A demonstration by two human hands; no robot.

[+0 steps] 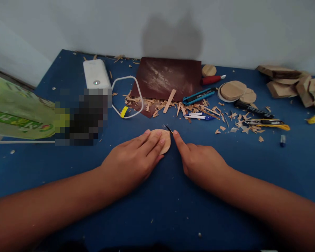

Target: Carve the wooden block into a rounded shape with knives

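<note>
A pale, round wooden disc lies on the blue table. My left hand covers most of it, fingers pressed over its top to hold it down. Just right of the disc, my right hand is closed round a small knife, its index finger stretched along the tool. Only the thin dark blade shows, angled at the disc's upper right edge; the handle is hidden in my palm. Whether the blade touches the wood I cannot tell.
Wood shavings lie before a brown sandpaper sheet. Nearby are a blue cutter, a red-handled knife, a yellow cutter, and wooden discs. Wood blocks are at right; a white power bank at left.
</note>
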